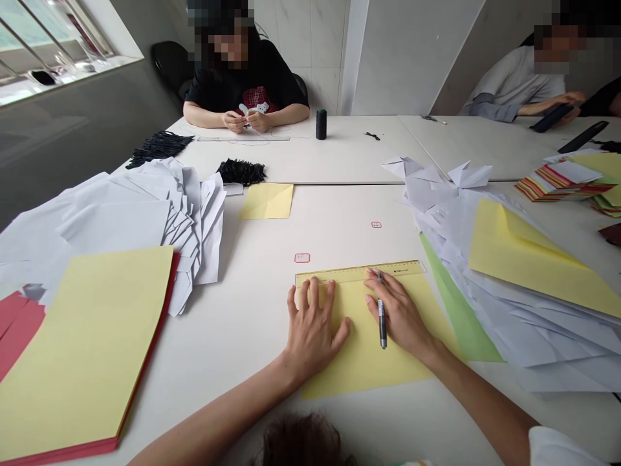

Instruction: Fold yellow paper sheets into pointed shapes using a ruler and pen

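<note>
A sheet of yellow paper [359, 366] lies on the white table in front of me. Along its far edge rests a clear ruler [410, 268]. My left hand [313, 336] is spread over the sheet, palm down, its fingertips touching the ruler's left part. Held in my right hand [400, 317] is a pen [382, 323], its dark barrel pointing back towards me. The fingertips of that hand touch the ruler's middle. Where the pen's other end meets the fingers is partly hidden.
A stack of yellow and red paper [87, 349] lies left, beside piled white sheets [116, 220]. More white paper [548, 336] and a yellow sheet [533, 259] lie right. Across the table sit two people, near a black thread spool [321, 124] and black bundles [241, 172].
</note>
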`<state>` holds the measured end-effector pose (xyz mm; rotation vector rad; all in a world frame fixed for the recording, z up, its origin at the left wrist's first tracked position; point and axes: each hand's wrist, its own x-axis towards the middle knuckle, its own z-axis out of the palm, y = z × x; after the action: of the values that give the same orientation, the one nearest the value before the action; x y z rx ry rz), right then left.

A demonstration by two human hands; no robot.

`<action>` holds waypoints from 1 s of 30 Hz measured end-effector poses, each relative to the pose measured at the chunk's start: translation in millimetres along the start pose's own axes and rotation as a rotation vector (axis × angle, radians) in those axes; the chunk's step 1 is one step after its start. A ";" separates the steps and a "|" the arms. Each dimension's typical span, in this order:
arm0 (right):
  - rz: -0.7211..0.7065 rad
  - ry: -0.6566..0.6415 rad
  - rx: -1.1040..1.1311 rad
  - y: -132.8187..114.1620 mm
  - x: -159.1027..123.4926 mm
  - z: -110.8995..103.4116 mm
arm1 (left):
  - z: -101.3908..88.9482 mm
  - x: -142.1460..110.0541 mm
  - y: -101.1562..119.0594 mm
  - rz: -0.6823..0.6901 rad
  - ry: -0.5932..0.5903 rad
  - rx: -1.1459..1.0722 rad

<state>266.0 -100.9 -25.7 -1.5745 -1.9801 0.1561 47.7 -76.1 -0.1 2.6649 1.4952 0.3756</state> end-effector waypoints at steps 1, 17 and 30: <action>0.000 0.003 0.002 0.2 0.2 0.0 | -0.4 0.5 0.3 0.002 0.004 0.004; 0.426 0.184 0.662 2.8 34.5 -43.7 | 0.0 3.9 -1.3 0.096 0.049 0.083; 0.371 0.042 0.995 28.7 138.0 5.9 | 3.3 3.4 -3.4 0.113 0.076 0.089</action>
<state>270.9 35.8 8.7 -1.1924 -1.1969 1.0566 47.3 -71.2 -3.3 2.8440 1.4169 0.4317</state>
